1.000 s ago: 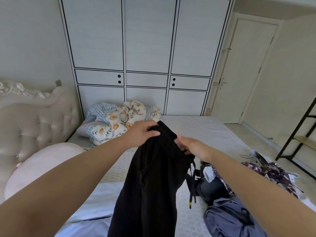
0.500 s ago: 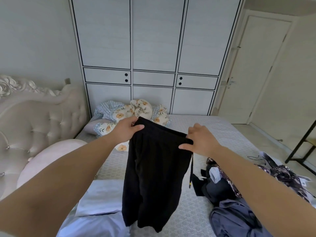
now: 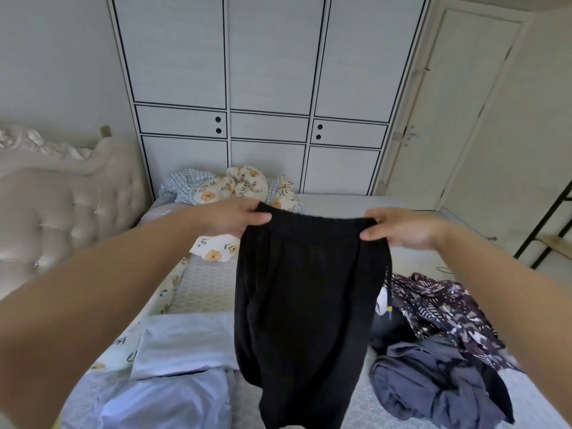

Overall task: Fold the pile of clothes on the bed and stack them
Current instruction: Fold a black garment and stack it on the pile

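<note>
A pair of black shorts (image 3: 309, 305) hangs in the air over the bed (image 3: 207, 283), held up by its waistband. My left hand (image 3: 235, 216) pinches the waistband's left end and my right hand (image 3: 402, 230) pinches its right end, so the band is stretched flat between them. A drawstring dangles at the shorts' right side. To the right on the bed lies the pile of unfolded clothes: a dark patterned garment (image 3: 442, 308) and a grey-blue garment (image 3: 433, 382). A folded light blue garment (image 3: 182, 345) lies at the lower left.
A floral quilt and pillows (image 3: 238, 187) are heaped at the bed's far end, before a white wardrobe (image 3: 266, 88). A padded headboard (image 3: 62, 196) stands at the left. A door (image 3: 464, 119) and a black shelf frame (image 3: 548, 230) are at the right.
My hands have spread apart along the waistband and lifted the shorts, which now hang flat and wide. The view has shifted a little to the left.
</note>
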